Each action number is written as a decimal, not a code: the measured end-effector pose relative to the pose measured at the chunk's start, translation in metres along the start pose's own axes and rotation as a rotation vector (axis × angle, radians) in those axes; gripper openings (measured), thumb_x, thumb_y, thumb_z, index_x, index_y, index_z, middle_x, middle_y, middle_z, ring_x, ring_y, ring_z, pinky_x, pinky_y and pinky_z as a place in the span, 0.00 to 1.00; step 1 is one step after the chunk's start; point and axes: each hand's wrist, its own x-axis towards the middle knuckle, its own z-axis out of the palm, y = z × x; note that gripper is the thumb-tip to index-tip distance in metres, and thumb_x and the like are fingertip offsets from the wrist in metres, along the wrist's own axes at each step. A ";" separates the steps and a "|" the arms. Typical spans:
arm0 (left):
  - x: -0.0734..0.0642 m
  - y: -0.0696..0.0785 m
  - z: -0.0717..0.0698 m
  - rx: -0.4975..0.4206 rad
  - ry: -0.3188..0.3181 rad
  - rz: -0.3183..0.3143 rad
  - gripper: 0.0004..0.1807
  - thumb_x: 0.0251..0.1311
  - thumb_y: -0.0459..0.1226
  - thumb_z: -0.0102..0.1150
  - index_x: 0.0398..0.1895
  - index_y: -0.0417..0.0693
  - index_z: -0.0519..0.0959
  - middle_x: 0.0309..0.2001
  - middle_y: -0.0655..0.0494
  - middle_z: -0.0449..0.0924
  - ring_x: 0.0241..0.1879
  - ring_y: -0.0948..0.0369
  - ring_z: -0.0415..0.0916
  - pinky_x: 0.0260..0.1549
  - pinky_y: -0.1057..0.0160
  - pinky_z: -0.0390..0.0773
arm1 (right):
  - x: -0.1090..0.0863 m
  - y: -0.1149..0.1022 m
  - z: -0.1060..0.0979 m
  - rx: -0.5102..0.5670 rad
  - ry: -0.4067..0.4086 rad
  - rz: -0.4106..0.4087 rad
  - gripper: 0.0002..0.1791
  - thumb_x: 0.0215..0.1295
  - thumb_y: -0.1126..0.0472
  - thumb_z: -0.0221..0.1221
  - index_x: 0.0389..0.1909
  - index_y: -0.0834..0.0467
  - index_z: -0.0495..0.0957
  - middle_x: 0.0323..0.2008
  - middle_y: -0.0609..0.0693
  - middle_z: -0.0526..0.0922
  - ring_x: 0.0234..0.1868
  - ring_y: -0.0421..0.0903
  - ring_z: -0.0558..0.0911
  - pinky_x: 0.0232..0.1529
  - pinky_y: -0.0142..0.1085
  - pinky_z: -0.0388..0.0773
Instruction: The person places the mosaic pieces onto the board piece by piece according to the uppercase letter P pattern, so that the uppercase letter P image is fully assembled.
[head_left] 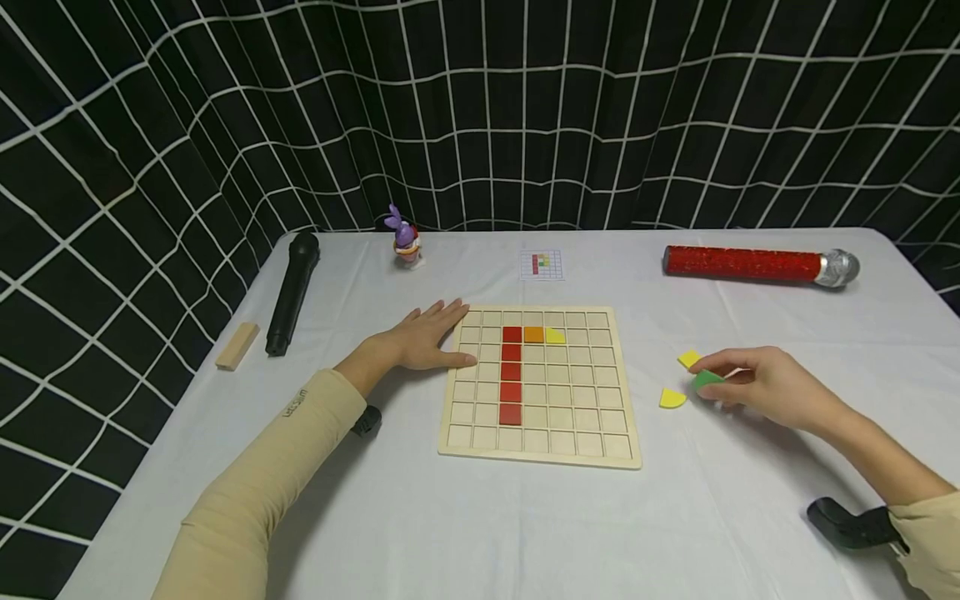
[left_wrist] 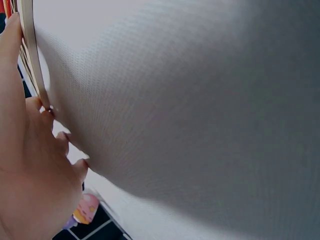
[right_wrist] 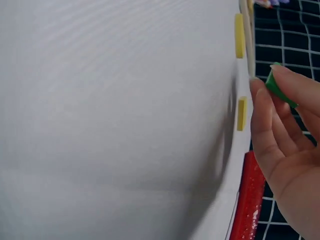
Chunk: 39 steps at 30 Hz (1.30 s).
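My right hand (head_left: 772,387) pinches a green tile (head_left: 707,380) between thumb and fingers, to the right of the board; the right wrist view shows the same green tile (right_wrist: 280,86) held above the table. Close by lie two yellow quarter-round tiles, a nearer yellow tile (head_left: 672,399) and a farther yellow tile (head_left: 689,359). My left hand (head_left: 429,337) rests spread at the left edge of the wooden grid board (head_left: 581,458), thumb over its rim. On the board a column of red tiles (head_left: 511,372) runs down from the top, followed rightward by an orange tile (head_left: 533,335) and a yellow tile (head_left: 555,336).
Behind the board lies a small pattern card (head_left: 552,265). A purple-eared figurine (head_left: 406,239) stands at the back left, near a black microphone (head_left: 291,296) and a wooden block (head_left: 237,346). A red tube with a silver end (head_left: 750,264) lies at the back right.
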 end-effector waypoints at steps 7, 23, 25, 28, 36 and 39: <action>-0.001 0.000 0.000 0.001 -0.001 -0.005 0.53 0.58 0.68 0.46 0.77 0.52 0.39 0.76 0.55 0.34 0.73 0.54 0.31 0.68 0.49 0.35 | 0.002 -0.003 -0.002 0.076 0.046 0.027 0.23 0.58 0.60 0.67 0.53 0.67 0.76 0.38 0.57 0.82 0.25 0.46 0.79 0.24 0.34 0.77; 0.000 0.000 0.001 0.006 0.001 -0.013 0.53 0.58 0.68 0.46 0.77 0.53 0.39 0.76 0.57 0.34 0.73 0.55 0.30 0.68 0.49 0.34 | 0.012 -0.018 0.004 0.212 -0.021 0.130 0.27 0.63 0.55 0.63 0.58 0.68 0.73 0.44 0.58 0.84 0.36 0.44 0.82 0.34 0.35 0.80; 0.000 0.000 0.001 0.007 0.004 -0.010 0.53 0.58 0.68 0.45 0.77 0.53 0.39 0.76 0.56 0.34 0.73 0.55 0.31 0.68 0.49 0.35 | 0.014 -0.020 0.006 0.236 -0.026 0.144 0.28 0.63 0.55 0.63 0.58 0.68 0.72 0.46 0.60 0.83 0.38 0.42 0.82 0.38 0.34 0.80; -0.001 0.001 0.001 0.007 0.007 -0.005 0.52 0.58 0.68 0.46 0.77 0.52 0.39 0.76 0.56 0.34 0.73 0.55 0.31 0.68 0.48 0.35 | 0.017 -0.022 0.008 0.288 -0.040 0.153 0.29 0.63 0.55 0.63 0.59 0.70 0.71 0.49 0.61 0.81 0.41 0.41 0.83 0.42 0.33 0.80; -0.001 0.001 0.000 0.005 0.004 -0.011 0.52 0.58 0.68 0.46 0.77 0.53 0.39 0.76 0.56 0.34 0.73 0.55 0.31 0.68 0.49 0.35 | 0.024 -0.028 0.016 0.352 -0.072 0.164 0.30 0.63 0.56 0.63 0.60 0.71 0.70 0.48 0.61 0.82 0.42 0.42 0.84 0.43 0.33 0.79; -0.001 0.001 0.001 0.002 0.006 -0.012 0.53 0.58 0.68 0.46 0.77 0.53 0.39 0.76 0.56 0.34 0.73 0.55 0.31 0.68 0.49 0.35 | 0.027 -0.032 0.019 0.347 -0.083 0.162 0.29 0.65 0.56 0.61 0.60 0.71 0.69 0.48 0.60 0.82 0.42 0.44 0.83 0.43 0.33 0.79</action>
